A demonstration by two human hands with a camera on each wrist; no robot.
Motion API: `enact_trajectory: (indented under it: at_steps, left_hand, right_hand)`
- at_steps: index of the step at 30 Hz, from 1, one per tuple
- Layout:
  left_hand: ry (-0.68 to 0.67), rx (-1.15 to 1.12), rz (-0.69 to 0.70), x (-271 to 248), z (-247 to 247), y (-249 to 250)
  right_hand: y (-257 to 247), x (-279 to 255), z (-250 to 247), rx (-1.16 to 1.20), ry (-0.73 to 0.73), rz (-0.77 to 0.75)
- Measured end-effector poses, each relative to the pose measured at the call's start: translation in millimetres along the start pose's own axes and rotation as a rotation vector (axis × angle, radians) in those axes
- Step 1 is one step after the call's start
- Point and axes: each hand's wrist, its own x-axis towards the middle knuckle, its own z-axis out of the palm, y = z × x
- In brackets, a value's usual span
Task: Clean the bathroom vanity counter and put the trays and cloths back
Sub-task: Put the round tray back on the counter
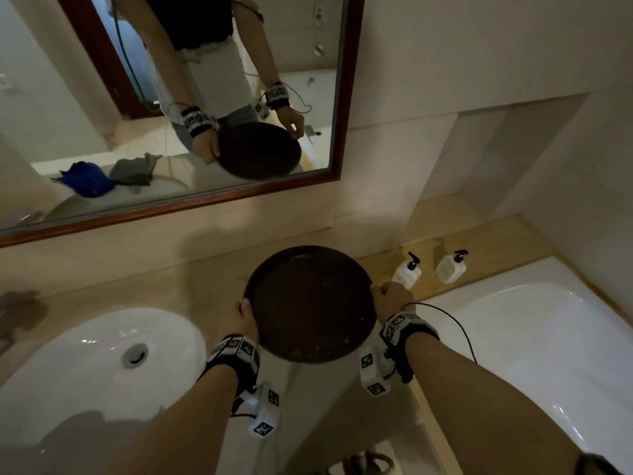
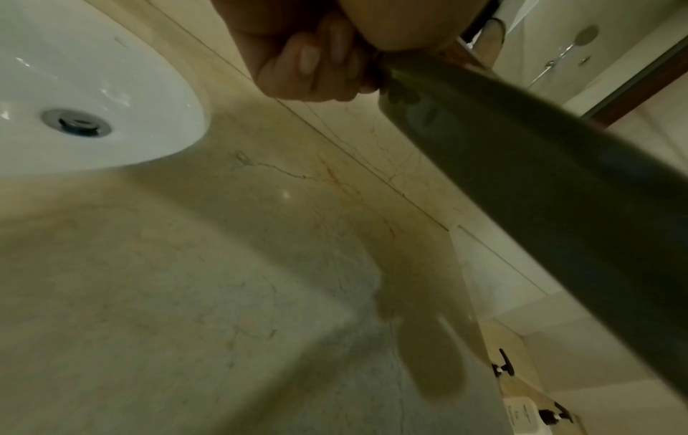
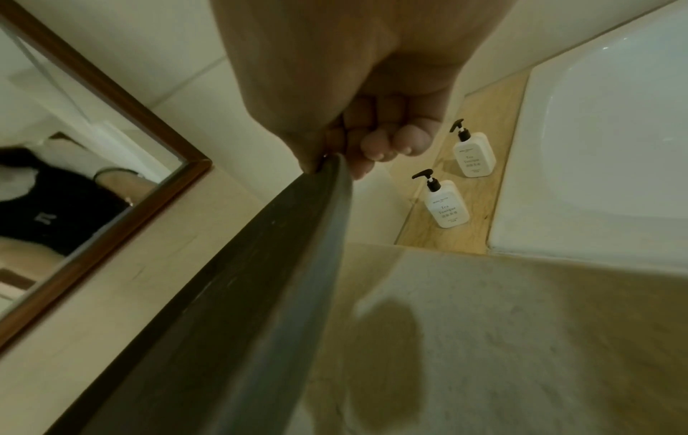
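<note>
Two hands on one round dark tray [image 1: 310, 303], held in the air above the counter [image 1: 191, 279] between the sink [image 1: 102, 351] and the tub. Risk as I see it: it's tilted and only caught at the rim, so it could slip and smack the marble. Left hand [image 1: 244, 320] and right hand [image 1: 392, 298] each have fingers curled round opposite edges.

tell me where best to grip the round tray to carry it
Grip the tray by its raised rim at opposite sides, as the left hand and right hand do now: it is wide, shallow and handleless, so only the rim offers a hold.
</note>
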Motion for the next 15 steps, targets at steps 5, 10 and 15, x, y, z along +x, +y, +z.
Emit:
enact_trajectory:
  at_steps: [5, 10, 15]
  left_hand:
    - [-0.038, -0.064, -0.076, 17, 12, 18]
    - [-0.091, 0.007, -0.137, 49, 28, 41]
    - [-0.108, 0.054, -0.206, 79, 50, 51]
  right_hand:
    - [-17, 37, -7, -0.059, -0.074, -0.065]
    - [-28, 80, -9, -0.074, -0.128, -0.066]
    - [-31, 125, 7, -0.037, -0.165, -0.059]
